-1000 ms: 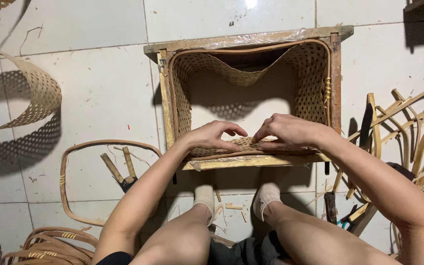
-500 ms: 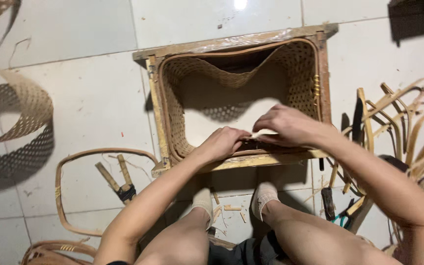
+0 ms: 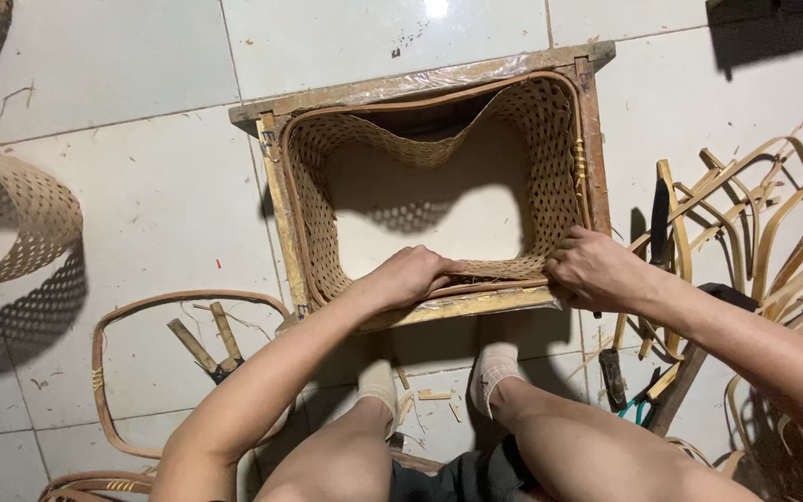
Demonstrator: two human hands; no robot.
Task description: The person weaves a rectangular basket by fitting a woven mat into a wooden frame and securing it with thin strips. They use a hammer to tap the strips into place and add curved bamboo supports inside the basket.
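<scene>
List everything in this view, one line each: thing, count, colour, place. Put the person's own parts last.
Wooden frame: one, yellowish brown, on the floor at centre.
Woven band: one, tan, lining the inside of the frame.
Loose woven strip: one, tan, curved, on the floor at far left.
Rattan hoop: one, brown, lower left on the floor.
Pliers-like tool: one, wooden handles, inside the hoop.
Bent rattan pieces: a pile, tan, at right; count unclear.
Floor tiles: pale grey, all around.
Socked feet: two, cream, below the frame.
Left hand: on the near edge of the band.
Right hand: at the frame's near right corner.
</scene>
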